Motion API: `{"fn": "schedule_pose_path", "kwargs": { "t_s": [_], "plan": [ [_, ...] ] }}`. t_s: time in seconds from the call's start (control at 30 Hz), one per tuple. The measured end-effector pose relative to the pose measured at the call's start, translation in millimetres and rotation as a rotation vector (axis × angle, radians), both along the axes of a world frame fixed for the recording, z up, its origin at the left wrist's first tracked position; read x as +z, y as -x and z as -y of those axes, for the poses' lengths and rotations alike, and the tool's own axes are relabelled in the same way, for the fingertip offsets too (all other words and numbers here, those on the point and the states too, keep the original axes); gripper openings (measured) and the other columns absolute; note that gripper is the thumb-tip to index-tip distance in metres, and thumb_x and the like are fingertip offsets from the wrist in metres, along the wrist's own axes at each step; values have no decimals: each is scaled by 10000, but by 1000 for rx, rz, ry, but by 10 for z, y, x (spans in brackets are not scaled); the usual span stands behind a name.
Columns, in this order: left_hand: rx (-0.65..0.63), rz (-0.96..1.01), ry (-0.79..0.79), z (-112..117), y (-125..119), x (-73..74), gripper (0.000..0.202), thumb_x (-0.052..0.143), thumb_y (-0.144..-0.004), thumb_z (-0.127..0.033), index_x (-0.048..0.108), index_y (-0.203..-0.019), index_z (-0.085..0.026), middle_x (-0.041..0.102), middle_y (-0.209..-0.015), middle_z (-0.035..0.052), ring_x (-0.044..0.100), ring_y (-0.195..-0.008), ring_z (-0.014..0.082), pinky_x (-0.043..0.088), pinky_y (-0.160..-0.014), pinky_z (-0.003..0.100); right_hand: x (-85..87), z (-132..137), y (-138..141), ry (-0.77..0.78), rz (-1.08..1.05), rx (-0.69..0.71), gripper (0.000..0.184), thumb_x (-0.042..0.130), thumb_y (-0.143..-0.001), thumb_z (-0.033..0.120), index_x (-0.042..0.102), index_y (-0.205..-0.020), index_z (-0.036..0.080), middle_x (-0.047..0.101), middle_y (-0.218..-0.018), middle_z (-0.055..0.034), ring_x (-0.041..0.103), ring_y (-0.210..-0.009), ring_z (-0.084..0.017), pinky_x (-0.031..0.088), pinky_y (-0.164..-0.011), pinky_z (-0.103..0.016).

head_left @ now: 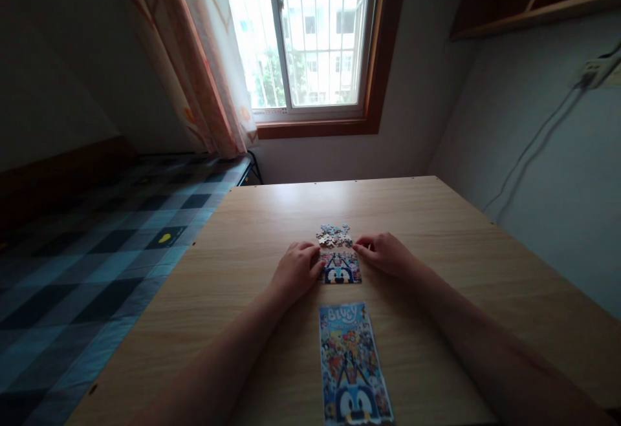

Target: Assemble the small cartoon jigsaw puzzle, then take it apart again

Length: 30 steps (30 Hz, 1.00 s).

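A partly built jigsaw (pixel 341 267) lies in the middle of the wooden table (pixel 436 232). My left hand (pixel 294 271) rests at its left edge with the fingers curled against it. My right hand (pixel 385 253) sits at its upper right corner, fingertips pinched together at the top edge; whether a piece is between them is too small to see. Just beyond the jigsaw lies a small heap of loose pieces (pixel 334 234). Nearer to me lies a colourful reference picture (pixel 352 364) with a blue cartoon dog.
A bed with a blue and black checked cover (pixel 97 251) runs along the table's left side. A window (pixel 310 31) with an orange patterned curtain (pixel 204 70) is straight ahead. A wall (pixel 548 174) with a cable stands close on the right.
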State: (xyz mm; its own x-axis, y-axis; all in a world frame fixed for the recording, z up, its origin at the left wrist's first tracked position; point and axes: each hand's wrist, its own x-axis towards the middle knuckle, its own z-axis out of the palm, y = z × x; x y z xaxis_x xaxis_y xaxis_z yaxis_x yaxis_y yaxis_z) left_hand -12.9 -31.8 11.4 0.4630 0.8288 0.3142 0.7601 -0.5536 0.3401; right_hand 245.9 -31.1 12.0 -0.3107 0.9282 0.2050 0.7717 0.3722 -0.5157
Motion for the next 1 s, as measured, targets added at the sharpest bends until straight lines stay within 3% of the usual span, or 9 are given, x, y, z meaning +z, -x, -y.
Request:
{"fn": "schedule_pose_path", "kwargs": {
  "t_s": [0.23, 0.4, 0.73, 1.0],
  "plan": [
    [16, -22, 10, 14, -14, 56, 107, 687, -859, -228, 726, -947, -182, 694, -1055, 93, 599, -1025, 251, 472, -971, 394, 229, 248, 146, 61, 285, -33, 261, 589, -914, 426, 727, -878, 207, 684, -904, -58, 582, -750, -148, 343, -671, -240],
    [40, -10, 26, 2, -2, 21, 75, 709, -838, -252, 719, -877, -188, 686, -1043, 89, 597, -1001, 248, 471, -935, 384, 290, 336, 248, 90, 358, -61, 238, 598, -912, 412, 721, -926, 209, 674, -970, -59, 601, -796, -158, 352, -684, -246],
    [43, 42, 51, -10, 16, 3, 107, 732, -794, -224, 676, -879, -189, 670, -974, 67, 586, -953, 242, 472, -860, 356, 180, 298, 279, 72, 295, -72, 289, 608, -906, 371, 686, -1148, 233, 663, -1087, -77, 626, -903, -193, 395, -755, -265],
    [15, 2, 39, -19, 2, 16, 47, 681, -817, -153, 671, -799, -195, 678, -881, 49, 595, -868, 215, 455, -800, 318, 99, 247, 286, 56, 235, -70, 198, 583, -915, 317, 706, -1044, 230, 668, -1038, -57, 611, -892, -170, 374, -739, -249]
  ]
}}
